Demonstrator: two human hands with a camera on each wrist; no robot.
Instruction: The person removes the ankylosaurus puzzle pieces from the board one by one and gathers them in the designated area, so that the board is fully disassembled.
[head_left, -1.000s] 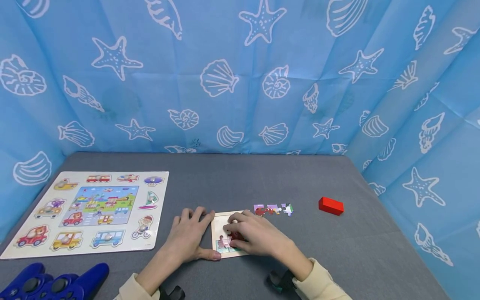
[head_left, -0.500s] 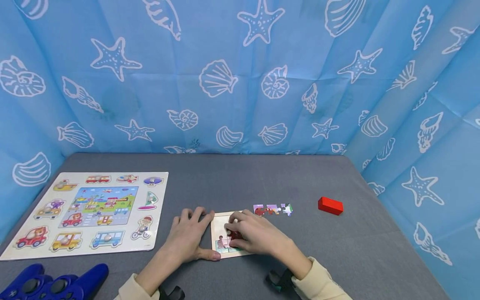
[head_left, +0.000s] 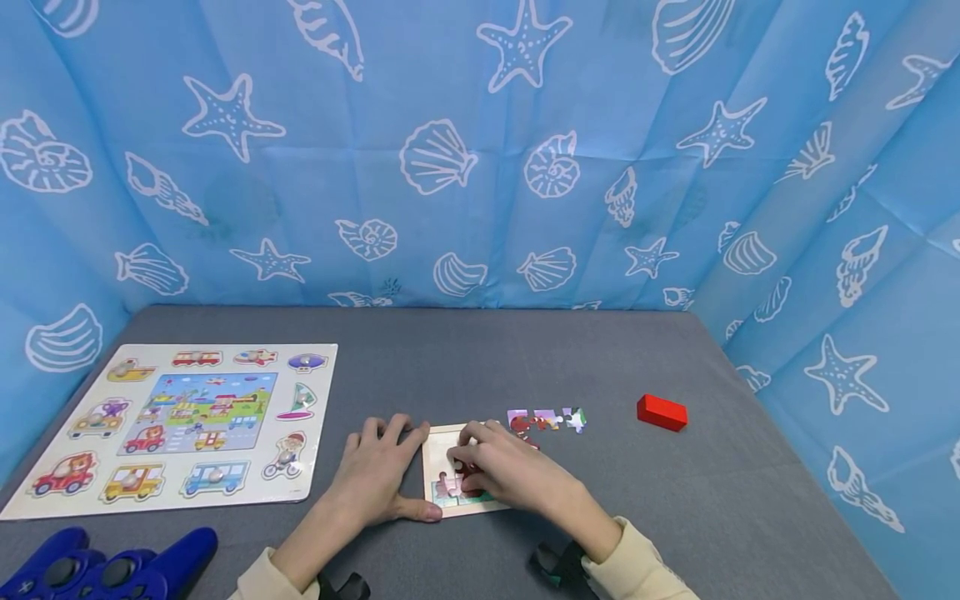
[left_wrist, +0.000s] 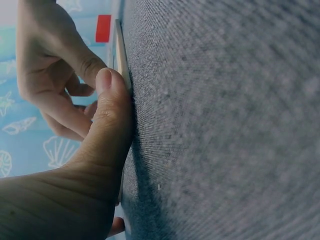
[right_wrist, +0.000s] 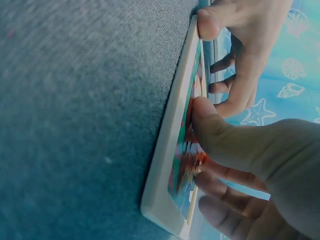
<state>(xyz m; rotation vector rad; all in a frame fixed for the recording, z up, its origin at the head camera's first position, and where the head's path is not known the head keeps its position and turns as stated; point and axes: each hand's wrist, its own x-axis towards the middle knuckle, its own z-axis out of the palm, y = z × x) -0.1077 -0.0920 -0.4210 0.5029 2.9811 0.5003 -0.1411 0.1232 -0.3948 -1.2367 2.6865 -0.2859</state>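
Note:
In the head view, my left hand (head_left: 375, 475) lies along the left side of a small wooden puzzle frame (head_left: 472, 511), thumb and forefinger touching its left corners. Inside the frame, my right hand (head_left: 517, 471) pinches a dark red puzzle piece (head_left: 472, 483), partly hidden by the fingers. Pink and green pieces (head_left: 447, 486) lie in the frame's lower left. The right wrist view shows the right thumb and fingers at the colourful pieces (right_wrist: 180, 160) within the frame's rim (right_wrist: 167, 125). In the left wrist view, the left thumb (left_wrist: 107, 105) rests against the frame edge (left_wrist: 121, 55).
Loose puzzle pieces (head_left: 547, 418) lie just beyond the right hand, with a red piece (head_left: 527, 440) beside it. A red block (head_left: 662, 412) is farther right. At left are a large vehicle puzzle board (head_left: 322, 417) and a blue game controller (head_left: 112, 569). A blue curtain (head_left: 480, 208) hangs behind.
The right hand has shifted slightly at the frame, and a red piece beside its knuckles has come into view. More of the frame's lower edge shows. The left hand has stayed in place.

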